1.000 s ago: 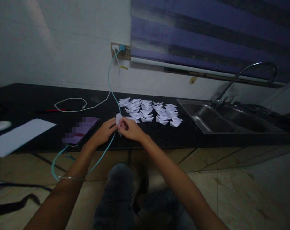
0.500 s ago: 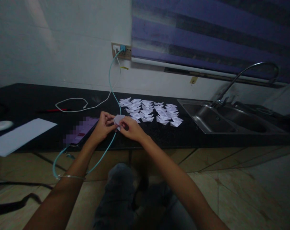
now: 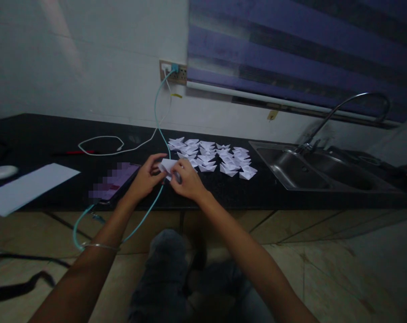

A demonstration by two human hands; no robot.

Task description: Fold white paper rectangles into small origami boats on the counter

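Between your left hand (image 3: 146,177) and right hand (image 3: 190,181) you have one folded paper (image 3: 167,165). Beyond your right: over a dozen paper boats (image 3: 226,158), too overlapped to count exactly. Left of your left: one phone (image 3: 118,181), one white disc (image 3: 2,172), at least one sheet (image 3: 32,186). Farther right of you: one sink (image 3: 291,168), two basins, one faucet (image 3: 304,147).

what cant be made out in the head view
In the head view:
Folded paper: right part hidden by the right hand.
Left hand: fingertip grip too small to judge.
Phone screen: partly pixelated, the rest blurred.
White sheet: left end cut off by the picture's edge.
Paper boats: overlapping, exact count unclear.
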